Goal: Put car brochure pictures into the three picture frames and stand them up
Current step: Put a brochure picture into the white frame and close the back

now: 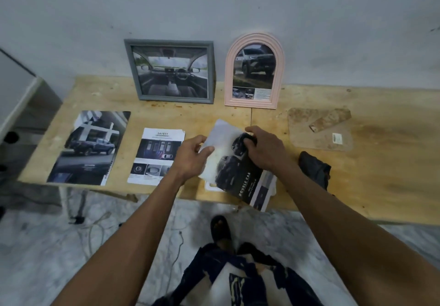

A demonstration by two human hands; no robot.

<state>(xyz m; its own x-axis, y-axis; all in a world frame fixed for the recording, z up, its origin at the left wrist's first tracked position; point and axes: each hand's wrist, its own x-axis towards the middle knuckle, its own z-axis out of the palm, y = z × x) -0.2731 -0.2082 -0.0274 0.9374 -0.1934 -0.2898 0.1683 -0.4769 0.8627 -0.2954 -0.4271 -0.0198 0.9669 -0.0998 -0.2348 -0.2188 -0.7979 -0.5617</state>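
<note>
Two frames (169,71) stand, three brochure sheets (89,147) lie

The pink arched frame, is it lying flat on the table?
No, the pink arched frame stands upright against the wall, with a car picture inside.

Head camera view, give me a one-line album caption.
Both hands work a brochure page; two filled frames stand behind.

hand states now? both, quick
Left hand: pinches the white sheet.
Right hand: fingers curled on the Double Cab brochure page.
</note>
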